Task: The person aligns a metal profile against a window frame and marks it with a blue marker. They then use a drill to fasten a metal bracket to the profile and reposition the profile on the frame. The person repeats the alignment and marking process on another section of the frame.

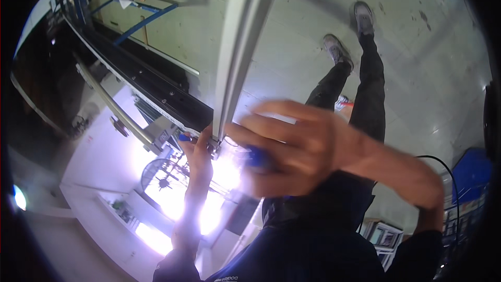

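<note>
Silver metal profile (237, 47) is what I watch from here: it enters at the top edge and runs down to a corner beside the end of a black rail (151, 86), which slants in from the upper left. Those two long edges hem in the work on the upper and left sides. To the right of the profile, the pale floor (297, 21) gives the widest room, stretching as far as the wearer's legs (370, 81) and shoes; below, the dark-clothed torso bounds the space. My left hand (197, 154) is raised at the profile's lower end, fingertips up against the corner, with a small blue piece (184, 137) just beside them; I cannot tell whether the fingers are closed on anything. My right hand (302, 143), smeared by blur, is curled around a blue handle (254, 156), just right of and below that same end. So the profile's end lies between my two hands, closer to the left. A round fan cage (162, 177) shows beyond the left forearm.
</note>
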Demonstrator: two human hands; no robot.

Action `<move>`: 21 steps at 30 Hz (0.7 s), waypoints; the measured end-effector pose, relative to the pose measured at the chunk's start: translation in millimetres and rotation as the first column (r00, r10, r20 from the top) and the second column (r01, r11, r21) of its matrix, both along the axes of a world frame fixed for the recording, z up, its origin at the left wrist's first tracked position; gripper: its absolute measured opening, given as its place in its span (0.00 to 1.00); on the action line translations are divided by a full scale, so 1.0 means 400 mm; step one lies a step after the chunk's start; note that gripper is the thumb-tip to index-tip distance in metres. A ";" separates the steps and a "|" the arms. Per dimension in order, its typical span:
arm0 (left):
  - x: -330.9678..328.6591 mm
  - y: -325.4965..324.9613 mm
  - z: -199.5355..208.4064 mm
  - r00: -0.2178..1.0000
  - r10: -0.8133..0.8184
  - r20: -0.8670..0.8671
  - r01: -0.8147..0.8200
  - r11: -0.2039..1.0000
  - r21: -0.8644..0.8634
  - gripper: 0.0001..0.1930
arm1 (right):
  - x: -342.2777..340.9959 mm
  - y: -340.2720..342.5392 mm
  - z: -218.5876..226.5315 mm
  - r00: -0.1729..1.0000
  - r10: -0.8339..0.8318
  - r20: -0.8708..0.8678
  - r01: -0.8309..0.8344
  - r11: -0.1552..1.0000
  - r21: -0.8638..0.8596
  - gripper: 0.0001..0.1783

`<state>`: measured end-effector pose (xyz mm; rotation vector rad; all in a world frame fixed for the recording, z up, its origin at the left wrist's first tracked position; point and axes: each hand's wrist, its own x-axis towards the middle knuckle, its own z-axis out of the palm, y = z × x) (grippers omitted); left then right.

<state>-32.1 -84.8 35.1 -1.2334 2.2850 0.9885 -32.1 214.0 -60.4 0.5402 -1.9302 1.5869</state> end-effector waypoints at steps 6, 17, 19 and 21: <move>0.002 0.071 0.013 0.996 -0.082 0.020 0.080 0.993 0.084 0.25 | 0.391 -0.204 0.043 0.418 0.578 0.700 0.472 0.520 -0.712 0.22; 0.016 0.011 0.019 0.898 -0.428 0.101 0.414 0.900 0.138 0.14 | 0.313 -0.551 0.142 0.528 0.812 0.251 0.507 -0.064 -0.860 0.33; 0.012 -0.001 0.022 0.865 -0.485 0.125 0.471 0.873 0.129 0.14 | 0.291 -0.529 0.171 0.473 0.847 0.243 0.539 -0.060 -0.840 0.34; 0.010 0.026 0.020 0.897 -0.417 0.148 0.410 0.909 0.079 0.13 | 0.280 -0.483 0.190 0.386 0.897 0.213 0.583 -0.059 -0.810 0.34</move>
